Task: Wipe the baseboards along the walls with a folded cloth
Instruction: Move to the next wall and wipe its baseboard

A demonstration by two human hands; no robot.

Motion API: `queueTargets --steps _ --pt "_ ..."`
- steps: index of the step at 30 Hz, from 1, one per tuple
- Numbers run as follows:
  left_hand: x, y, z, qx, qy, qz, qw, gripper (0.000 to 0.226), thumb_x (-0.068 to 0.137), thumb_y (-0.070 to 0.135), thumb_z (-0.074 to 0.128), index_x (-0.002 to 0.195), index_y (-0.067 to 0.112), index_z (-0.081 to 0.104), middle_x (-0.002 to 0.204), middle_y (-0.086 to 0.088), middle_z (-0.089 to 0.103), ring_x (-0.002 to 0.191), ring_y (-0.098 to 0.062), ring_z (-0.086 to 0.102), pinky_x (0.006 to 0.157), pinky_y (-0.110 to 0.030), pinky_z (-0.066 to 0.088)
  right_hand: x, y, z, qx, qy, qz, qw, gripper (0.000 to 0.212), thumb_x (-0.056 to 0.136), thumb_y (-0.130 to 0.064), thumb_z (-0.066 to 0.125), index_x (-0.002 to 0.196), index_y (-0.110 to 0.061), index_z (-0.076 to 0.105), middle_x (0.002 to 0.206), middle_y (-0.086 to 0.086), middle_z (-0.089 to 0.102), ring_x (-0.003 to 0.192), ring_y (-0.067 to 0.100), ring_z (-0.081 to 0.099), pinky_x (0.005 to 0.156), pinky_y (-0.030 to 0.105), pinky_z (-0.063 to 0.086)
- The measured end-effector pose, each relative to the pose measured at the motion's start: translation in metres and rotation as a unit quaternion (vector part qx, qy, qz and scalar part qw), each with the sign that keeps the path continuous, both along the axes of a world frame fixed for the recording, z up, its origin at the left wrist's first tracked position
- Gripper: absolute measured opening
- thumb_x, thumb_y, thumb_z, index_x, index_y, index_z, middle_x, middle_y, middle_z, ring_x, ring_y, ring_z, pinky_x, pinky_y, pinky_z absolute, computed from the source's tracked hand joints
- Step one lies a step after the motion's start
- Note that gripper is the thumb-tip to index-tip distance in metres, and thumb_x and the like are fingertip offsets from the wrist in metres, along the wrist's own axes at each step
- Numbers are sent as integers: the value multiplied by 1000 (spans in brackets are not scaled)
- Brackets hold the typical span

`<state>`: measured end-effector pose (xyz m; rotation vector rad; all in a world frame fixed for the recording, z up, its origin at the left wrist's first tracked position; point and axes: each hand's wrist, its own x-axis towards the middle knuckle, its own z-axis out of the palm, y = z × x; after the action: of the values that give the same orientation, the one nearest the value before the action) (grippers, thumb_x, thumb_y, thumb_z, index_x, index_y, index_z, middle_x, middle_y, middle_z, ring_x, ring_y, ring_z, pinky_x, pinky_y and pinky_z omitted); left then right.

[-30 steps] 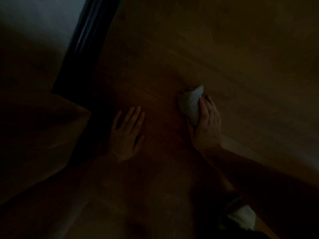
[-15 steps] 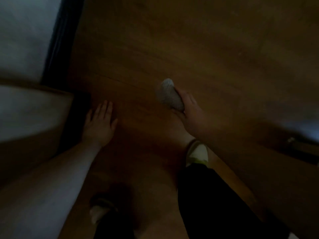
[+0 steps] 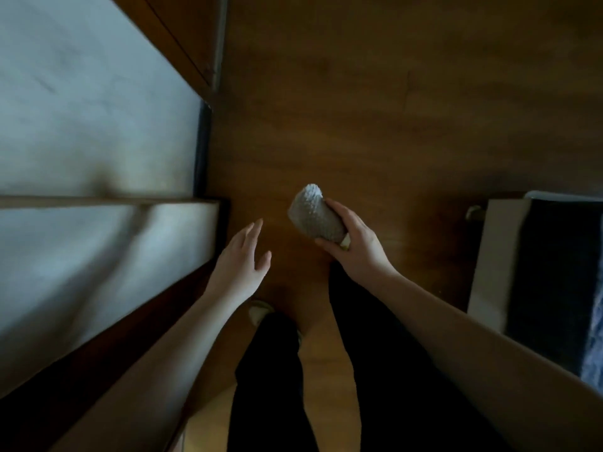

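1. From the head view we look straight down a narrow strip of brown wooden floor (image 3: pixel 359 119), dim and somewhat blurred. The person's two legs in dark trousers (image 3: pixel 270 380) come up from the bottom edge, and one pale toe (image 3: pixel 259 309) peeks out just ahead of the left knee.

2. On the left we see a pale wall (image 3: pixel 81 119) with a wooden rail (image 3: pixel 98 201) running across it. A dark baseboard (image 3: pixel 199 148) follows the foot of the wall, close beside the floor strip. Higher up, a brown wooden panel (image 3: pixel 189 31) with a grey vertical edge closes that side.

3. On the right stands a white-sided piece of furniture (image 3: pixel 496 256) with a dark inner face, and a small metal knob (image 3: pixel 473 212) sits at its upper corner. We cannot tell what the furniture is.

4. The right hand (image 3: pixel 355 252) holds the folded cloth (image 3: pixel 315 215) — a grey, nubbly roll — with its fingers wrapped tightly around the lower end. The cloth hangs above the floor, well apart from the baseboard.

5. The left hand (image 3: pixel 243 265) is empty, its fingers spread loosely with the palm turned inward, near the wall but not touching it.

6. Open room lies ahead — bare floor between the left wall and the furniture, widest toward the top of the view.
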<state>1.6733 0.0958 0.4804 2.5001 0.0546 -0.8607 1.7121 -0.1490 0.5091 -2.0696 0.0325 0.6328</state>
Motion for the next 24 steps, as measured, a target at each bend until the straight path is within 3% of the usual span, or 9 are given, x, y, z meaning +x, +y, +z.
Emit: queueTargets --steps 5,9,11,15,20,24 --pt "49 -27 143 -58 -111 4 992 84 91 45 61 157 25 12 161 0 24 146 -17 27 114 -35 32 22 -21 121 97 29 -42 994 64 82 -37 77 136 -42 44 122 -28 54 110 -16 51 82 2 43" --pt "80 -52 227 -56 -181 -34 981 96 85 50 66 156 36 4 161 4 23 145 -11 26 111 -27 27 48 -52 193 139 8 -49 989 58 80 -34 79 130 -42 50 119 -18 61 108 -1 60 89 25 53" --pt "93 -65 258 -56 -207 -51 976 96 83 52 64 156 39 4 161 6 22 143 -4 23 112 -26 25 62 -69 220 146 -11 -38 988 57 80 -33 79 128 -43 51 118 -19 62 107 -1 61 90 25 55" --pt "115 -87 300 -59 -216 -76 972 96 84 52 67 155 44 2 162 13 18 140 3 17 112 -25 25 85 -92 260 154 -48 -17 987 56 79 -32 80 123 -51 50 115 -27 61 106 -7 60 84 14 53" --pt "147 -95 328 -83 -229 -111 963 93 81 72 54 153 50 -1 144 52 -10 128 33 -7 100 -5 12 112 -94 283 165 -83 -6 983 57 81 -27 79 124 -49 50 120 -20 62 110 -4 60 87 16 53" --pt "184 -80 332 -108 -224 -130 960 96 79 77 55 152 52 -3 143 53 -13 126 35 -9 98 -5 12 138 -78 290 156 -101 -3 983 57 81 -23 79 124 -51 53 121 -23 61 112 -3 59 90 16 51"
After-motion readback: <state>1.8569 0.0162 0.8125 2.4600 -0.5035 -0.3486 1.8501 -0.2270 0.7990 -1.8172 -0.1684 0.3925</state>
